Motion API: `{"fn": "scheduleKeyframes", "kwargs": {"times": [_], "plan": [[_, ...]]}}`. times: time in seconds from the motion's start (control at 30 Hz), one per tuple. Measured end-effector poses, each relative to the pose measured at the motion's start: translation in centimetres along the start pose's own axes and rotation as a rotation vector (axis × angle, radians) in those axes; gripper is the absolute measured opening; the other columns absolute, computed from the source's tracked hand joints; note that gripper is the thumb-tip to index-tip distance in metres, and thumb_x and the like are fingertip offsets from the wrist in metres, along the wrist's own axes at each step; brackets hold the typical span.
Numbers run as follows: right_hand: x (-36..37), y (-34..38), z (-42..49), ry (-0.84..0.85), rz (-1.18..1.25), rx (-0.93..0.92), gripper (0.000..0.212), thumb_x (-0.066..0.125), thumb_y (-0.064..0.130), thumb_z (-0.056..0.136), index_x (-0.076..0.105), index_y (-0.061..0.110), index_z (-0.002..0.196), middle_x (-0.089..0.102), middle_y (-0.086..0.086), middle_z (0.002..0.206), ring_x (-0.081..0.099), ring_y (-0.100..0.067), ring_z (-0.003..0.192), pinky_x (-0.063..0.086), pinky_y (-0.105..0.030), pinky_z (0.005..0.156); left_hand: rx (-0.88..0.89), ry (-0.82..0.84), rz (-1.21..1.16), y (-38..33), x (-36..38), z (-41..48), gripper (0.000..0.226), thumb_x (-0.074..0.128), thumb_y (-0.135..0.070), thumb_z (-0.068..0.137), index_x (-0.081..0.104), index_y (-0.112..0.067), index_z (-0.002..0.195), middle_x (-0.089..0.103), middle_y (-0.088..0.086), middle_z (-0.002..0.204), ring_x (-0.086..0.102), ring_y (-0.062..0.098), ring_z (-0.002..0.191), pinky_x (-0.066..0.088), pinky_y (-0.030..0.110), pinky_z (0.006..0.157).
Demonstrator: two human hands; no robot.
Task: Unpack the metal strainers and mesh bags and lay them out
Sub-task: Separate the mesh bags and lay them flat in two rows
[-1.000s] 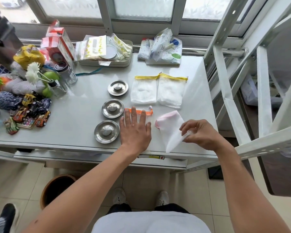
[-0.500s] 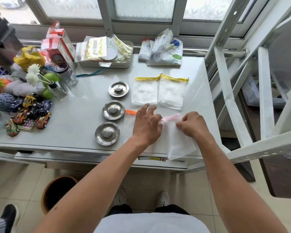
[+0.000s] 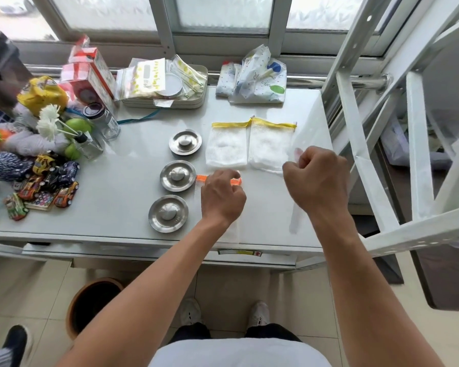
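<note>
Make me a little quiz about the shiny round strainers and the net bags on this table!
1. How many metal strainers lie on the table?
2. True or false: the two yellow-edged bags lie side by side.
3. Which hand is over the orange-edged bag: A left hand, B right hand?

Key: 1. Three, in a column. 2. True. 3. A; the right hand is raised in a fist, pinching a clear wrapper.

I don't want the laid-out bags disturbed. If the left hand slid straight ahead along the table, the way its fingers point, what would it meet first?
Probably the left yellow-trimmed mesh bag, lying just beyond the left hand, which is over the orange-trimmed bag. Depth is hard to judge.
</note>
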State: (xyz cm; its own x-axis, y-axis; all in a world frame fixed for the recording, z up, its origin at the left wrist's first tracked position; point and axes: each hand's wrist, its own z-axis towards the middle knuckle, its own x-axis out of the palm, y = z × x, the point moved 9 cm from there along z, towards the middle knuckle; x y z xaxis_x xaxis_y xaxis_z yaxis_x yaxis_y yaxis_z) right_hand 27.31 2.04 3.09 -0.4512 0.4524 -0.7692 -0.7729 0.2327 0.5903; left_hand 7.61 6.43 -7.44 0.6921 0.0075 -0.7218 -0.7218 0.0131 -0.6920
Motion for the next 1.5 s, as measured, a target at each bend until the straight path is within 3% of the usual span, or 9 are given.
{"fn": "scheduleKeyframes", "kwargs": {"times": [0.1, 0.17, 0.23, 0.37, 0.5, 0.63, 0.87, 1.1, 1.5], "plan": [[4.3, 0.2, -1.0, 0.154, -0.070, 0.002, 0.019, 0.056, 0.021, 0.074, 0.050, 0.010, 0.060, 0.070, -0.010, 0.072, 0.066, -0.035, 0.070, 0.053, -0.035, 0.066, 0.032, -0.025, 0.133, 0.5, -0.5, -0.2, 0.031, 0.054, -0.009, 0.079, 0.068, -0.010, 0.106, 0.067, 0.010, 0.109, 0.059, 0.031, 0.102, 0.047, 0.040, 0.090], [8.5, -0.3, -2.1, 0.360, -0.103, 0.014, 0.020, 0.059, 0.027, 0.076, 0.056, 0.010, 0.067, 0.066, -0.009, 0.069, 0.065, -0.034, 0.076, 0.052, -0.039, 0.081, 0.110, -0.024, 0.235, 0.5, -0.5, -0.9, 0.030, 0.056, -0.011, 0.080, 0.067, -0.009, 0.107, 0.067, 0.011, 0.109, 0.058, 0.033, 0.102, 0.048, 0.039, 0.087], [11.5, -1.5, -3.2, 0.486, -0.032, 0.072, 0.033, 0.060, 0.042, 0.079, 0.062, 0.009, 0.076, 0.066, -0.005, 0.073, 0.063, -0.028, 0.077, 0.050, -0.036, 0.080, 0.187, -0.017, 0.306, 0.7, -0.3, -1.4, 0.030, 0.059, -0.017, 0.081, 0.066, -0.010, 0.110, 0.067, 0.010, 0.111, 0.057, 0.033, 0.106, 0.047, 0.041, 0.087], [9.5, -5.0, -2.5, 0.195, -0.008, 0.117, 0.035, 0.052, 0.037, 0.088, 0.066, 0.008, 0.102, 0.067, -0.016, 0.105, 0.059, -0.035, 0.103, 0.046, -0.039, 0.092, 0.182, 0.195, 0.427, 2.3, 1.5, -1.7, 0.052, 0.049, -0.038, 0.093, 0.044, -0.018, 0.140, 0.039, 0.012, 0.152, 0.030, 0.031, 0.143, 0.028, 0.047, 0.114], [8.7, -7.4, -1.9, 0.187, -0.111, 0.182, 0.041, 0.056, 0.031, 0.089, 0.056, 0.006, 0.121, 0.058, -0.019, 0.116, 0.052, -0.037, 0.106, 0.043, -0.042, 0.092, 0.194, 0.350, 0.501, 2.8, 3.8, -2.6, 0.058, 0.028, -0.043, 0.101, 0.011, -0.026, 0.154, 0.002, 0.009, 0.165, -0.002, 0.026, 0.152, 0.004, 0.045, 0.121], [9.6, -7.9, -0.7, 0.231, -0.097, 0.269, 0.043, 0.058, 0.043, 0.086, 0.057, 0.010, 0.113, 0.060, -0.011, 0.109, 0.059, -0.032, 0.097, 0.049, -0.038, 0.079, 0.183, 0.339, 0.487, 2.6, 4.0, -2.5, 0.057, 0.023, -0.041, 0.101, 0.009, -0.027, 0.155, 0.000, 0.007, 0.165, -0.005, 0.024, 0.152, 0.000, 0.044, 0.121], [9.7, -9.6, 0.9, 0.228, -0.149, 0.364, 0.040, 0.048, 0.037, 0.091, 0.060, 0.004, 0.072, 0.064, -0.013, 0.073, 0.060, -0.035, 0.066, 0.039, -0.030, 0.056, 0.144, 0.087, 0.181, 2.0, 0.7, -1.8, 0.053, 0.034, -0.028, 0.091, 0.047, -0.015, 0.141, 0.041, 0.010, 0.153, 0.030, 0.022, 0.145, 0.020, 0.037, 0.120], [9.4, -10.0, 1.1, 0.167, -0.117, 0.426, 0.037, 0.050, 0.035, 0.089, 0.062, 0.004, 0.074, 0.063, -0.012, 0.072, 0.056, -0.032, 0.063, 0.036, -0.028, 0.056, 0.181, 0.287, 0.445, 3.3, 3.1, -2.2, 0.061, 0.030, -0.045, 0.099, 0.017, -0.023, 0.154, 0.006, 0.007, 0.165, 0.001, 0.021, 0.152, 0.004, 0.040, 0.121], [9.0, -10.3, 1.3, 0.197, -0.040, 0.505, 0.033, 0.055, 0.032, 0.088, 0.053, 0.007, 0.068, 0.053, -0.004, 0.062, 0.050, -0.024, 0.055, 0.034, -0.027, 0.054, 0.177, 0.199, 0.334, 2.4, 2.0, -2.3, 0.056, 0.019, -0.044, 0.101, 0.026, -0.022, 0.152, 0.018, 0.006, 0.163, 0.011, 0.021, 0.151, 0.010, 0.039, 0.122]]}}
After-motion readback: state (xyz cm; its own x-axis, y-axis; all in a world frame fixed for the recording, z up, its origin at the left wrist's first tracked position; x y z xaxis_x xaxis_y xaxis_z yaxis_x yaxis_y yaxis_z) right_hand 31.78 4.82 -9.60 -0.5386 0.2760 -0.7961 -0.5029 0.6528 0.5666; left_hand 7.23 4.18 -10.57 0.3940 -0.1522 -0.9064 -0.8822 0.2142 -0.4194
